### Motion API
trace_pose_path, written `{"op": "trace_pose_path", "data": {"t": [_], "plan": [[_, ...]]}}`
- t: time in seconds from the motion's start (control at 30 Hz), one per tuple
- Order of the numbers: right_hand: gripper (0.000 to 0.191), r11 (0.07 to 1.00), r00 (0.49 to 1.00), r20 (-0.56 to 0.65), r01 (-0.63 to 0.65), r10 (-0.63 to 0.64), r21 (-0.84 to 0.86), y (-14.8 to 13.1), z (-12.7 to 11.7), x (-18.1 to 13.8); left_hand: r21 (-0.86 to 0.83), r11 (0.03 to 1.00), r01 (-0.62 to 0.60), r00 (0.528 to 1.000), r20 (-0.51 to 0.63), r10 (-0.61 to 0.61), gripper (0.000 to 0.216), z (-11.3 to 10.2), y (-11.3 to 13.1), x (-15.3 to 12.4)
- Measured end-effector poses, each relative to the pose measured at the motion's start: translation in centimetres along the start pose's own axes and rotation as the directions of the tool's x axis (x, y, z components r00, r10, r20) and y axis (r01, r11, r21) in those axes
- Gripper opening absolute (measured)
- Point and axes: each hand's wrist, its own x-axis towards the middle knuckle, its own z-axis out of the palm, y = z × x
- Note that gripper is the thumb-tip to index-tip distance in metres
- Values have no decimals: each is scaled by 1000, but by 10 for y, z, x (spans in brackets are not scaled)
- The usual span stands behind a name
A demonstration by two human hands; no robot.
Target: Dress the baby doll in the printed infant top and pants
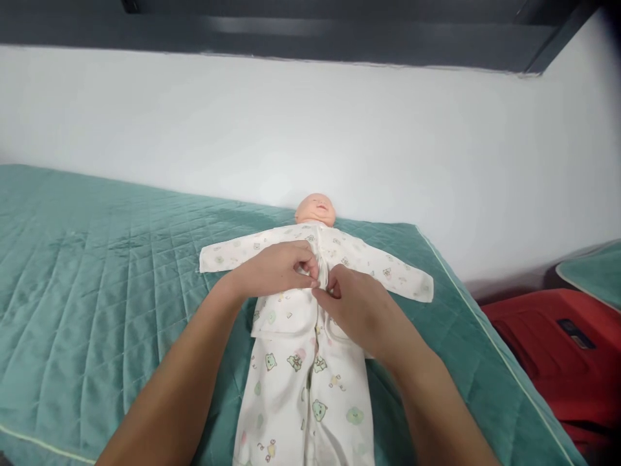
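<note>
Your forearms converge from the bottom edge, left hand (279, 268) and right hand (356, 304) each pinched on one edge of the front opening of the romper (301, 382) at mid-frame, holding it together over the doll (315, 208) laid flat on the bed (97, 291).

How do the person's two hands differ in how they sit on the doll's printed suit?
The left hand lies higher, across the baby doll's chest; the right hand sits lower, over the belly. The left hand's fingers curl inward, while the right hand's point up toward them. Both pinch the white printed baby suit at its front opening.
</note>
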Motion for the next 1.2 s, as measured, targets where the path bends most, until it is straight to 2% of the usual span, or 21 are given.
{"op": "trace_pose_path", "data": {"t": [0.13, 0.27, 0.33, 0.43, 0.5, 0.63, 0.83, 1.2], "plan": [[34, 996, 998, 51, 43, -47, 79, 10, -7, 5, -36, 999, 31, 998, 56, -29, 10, -2, -1, -1], [33, 968, 988, 133, 44, -79, 249, 20, -15, 8, -91, 995, 37, 997, 70, -31, 11, -4, 0, -2], [32, 923, 981, 164, 37, -107, 382, 23, -17, 9, -160, 987, 27, 998, 60, -17, 12, -3, 0, -2], [33, 800, 967, 202, 5, -158, 600, 27, -14, 10, -314, 948, 42, 998, 64, -23, 16, -2, -1, -2], [35, 741, 961, 210, -7, -182, 672, 29, -10, 11, -401, 913, 75, 995, 84, -45, 19, -1, -3, -1], [36, 710, 957, 216, -15, -195, 704, 31, -3, 13, -489, 867, 93, 994, 97, -52, 22, 2, -8, 1], [37, 678, 943, 257, -48, -212, 734, 35, -3, 15, -537, 838, 100, 991, 126, -37, 13, 1, -12, 0], [37, 691, 938, 271, -49, -215, 721, 38, -2, 17, -508, 851, 134, 991, 83, -106, 16, 1, -12, 1]]}}
